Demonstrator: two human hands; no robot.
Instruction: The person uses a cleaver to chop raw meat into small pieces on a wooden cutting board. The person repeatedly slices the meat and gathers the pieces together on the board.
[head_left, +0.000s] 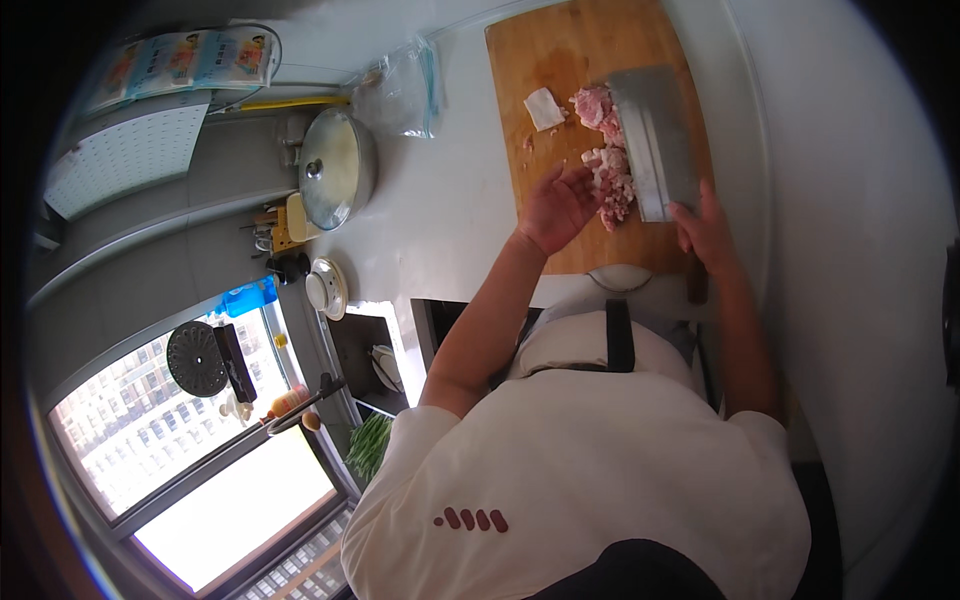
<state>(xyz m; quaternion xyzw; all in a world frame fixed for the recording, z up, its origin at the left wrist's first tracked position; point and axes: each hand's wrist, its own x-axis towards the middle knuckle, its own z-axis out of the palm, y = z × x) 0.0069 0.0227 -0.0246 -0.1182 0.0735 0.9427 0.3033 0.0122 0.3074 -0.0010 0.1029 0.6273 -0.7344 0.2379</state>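
My right hand (706, 229) grips a broad cleaver (656, 142), its thumb against the heel of the blade. The blade lies tilted nearly flat over the right part of a wooden cutting board (540, 232), along the edge of the meat. Chopped raw meat (616, 184), pink with pale fat, forms a heap left of the blade, with a larger chunk (596, 107) at its far end. My left hand (561, 206) is at the heap's left side, palm up, fingers curled loosely and apart; no object shows in it. A pale square piece of skin or fat (544, 109) lies farther up the board.
Left on the counter are a lidded glass-topped pot (336, 169), a clear zip bag (401, 90) and stacked dishes (325, 289). A sink (367, 345) and green vegetables (369, 444) lie lower left. The wall (847, 225) rises close on the right.
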